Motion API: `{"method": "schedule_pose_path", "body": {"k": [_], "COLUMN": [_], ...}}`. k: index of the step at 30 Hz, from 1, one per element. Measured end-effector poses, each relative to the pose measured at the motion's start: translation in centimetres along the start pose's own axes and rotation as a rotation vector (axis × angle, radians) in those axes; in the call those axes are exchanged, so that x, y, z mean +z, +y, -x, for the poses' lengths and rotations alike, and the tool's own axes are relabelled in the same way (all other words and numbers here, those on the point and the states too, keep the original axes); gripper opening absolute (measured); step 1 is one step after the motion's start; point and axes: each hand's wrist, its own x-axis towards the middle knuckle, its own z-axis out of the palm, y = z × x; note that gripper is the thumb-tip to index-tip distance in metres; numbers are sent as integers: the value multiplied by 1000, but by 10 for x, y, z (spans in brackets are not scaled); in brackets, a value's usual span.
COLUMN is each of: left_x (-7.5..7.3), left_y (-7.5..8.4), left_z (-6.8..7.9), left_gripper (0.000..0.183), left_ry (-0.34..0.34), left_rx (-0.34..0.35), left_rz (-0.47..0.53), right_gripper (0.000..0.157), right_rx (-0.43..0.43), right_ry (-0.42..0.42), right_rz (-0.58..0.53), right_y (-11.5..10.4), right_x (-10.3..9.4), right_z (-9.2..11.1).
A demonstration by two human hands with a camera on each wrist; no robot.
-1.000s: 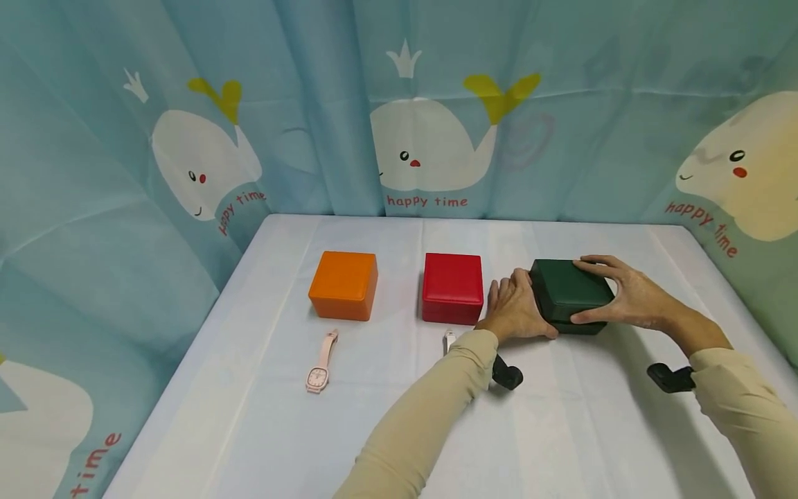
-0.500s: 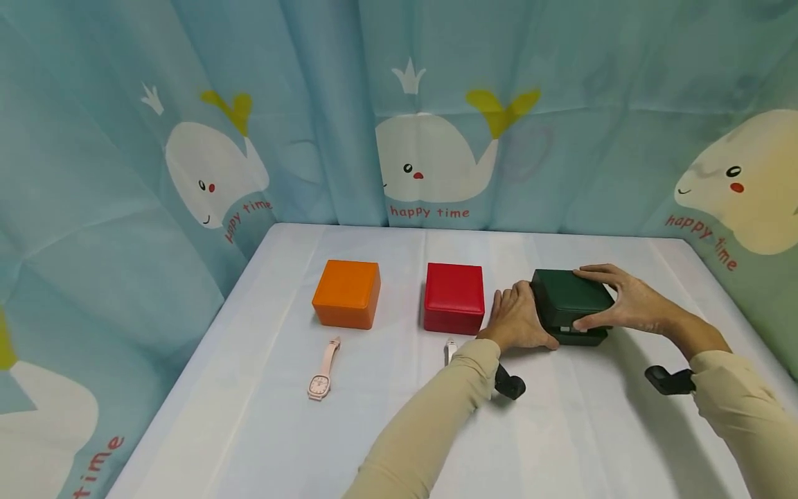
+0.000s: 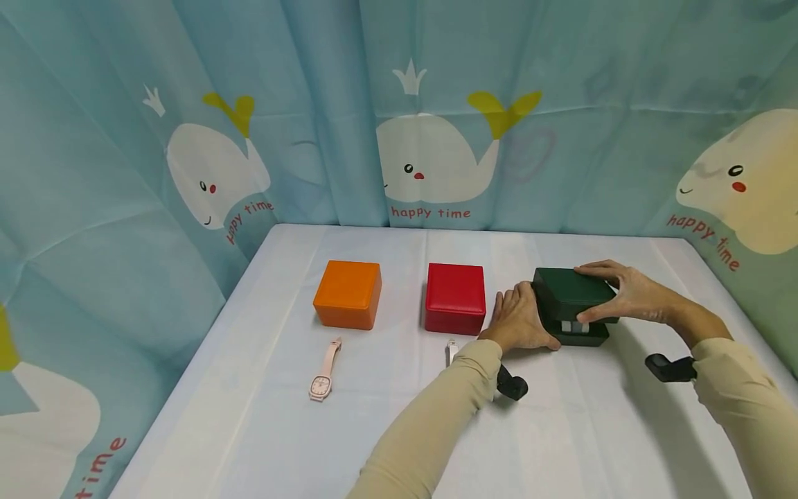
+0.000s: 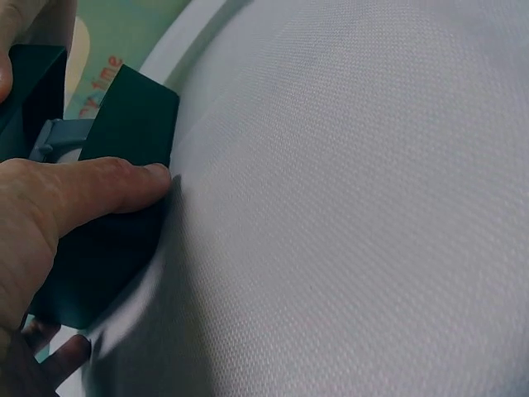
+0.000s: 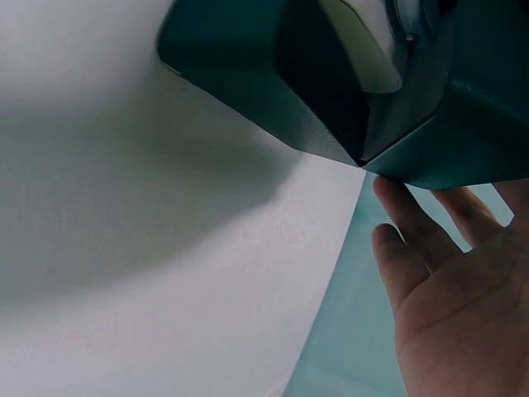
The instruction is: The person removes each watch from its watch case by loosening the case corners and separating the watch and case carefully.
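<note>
A dark green box (image 3: 564, 290) stands at the right of the table, its lid tipped up at the front. My right hand (image 3: 636, 294) grips the lid, thumb at the front edge and fingers over the top. The box's lower part (image 3: 582, 338) is gripped by my left hand (image 3: 516, 322) from its left side, the thumb lying along the front. Through the gap a greyish strap (image 4: 70, 132) shows in the left wrist view. A pale cushion (image 5: 376, 58) sits inside the box in the right wrist view.
A red box (image 3: 455, 296) and an orange box (image 3: 346, 294), both with lids down, stand to the left. A pink watch (image 3: 321, 381) lies before the orange box. A white strap (image 3: 451, 350) is partly hidden behind my left sleeve. Curtains (image 3: 337, 125) border the table (image 3: 262, 416).
My right hand has raised the green box's lid, and the gap at the front has widened to show the inside. My left hand has stayed on the lower part. The head view has tilted slightly.
</note>
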Motion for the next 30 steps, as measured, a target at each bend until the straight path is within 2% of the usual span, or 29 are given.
{"method": "schedule_pose_path", "body": {"k": [11, 30], "left_x": [-2, -1], "left_y": [0, 0], "left_z": [2, 2], "left_gripper": [102, 100], "left_ry": [-1, -7], "left_rx": [15, 21], "left_rz": [-5, 8], "right_gripper": [90, 80], "right_rx": [31, 75], "right_ry": [-26, -94], "right_rz": [58, 3], "right_y": [0, -2], "right_x": [-3, -17], "right_z": [-4, -11]}}
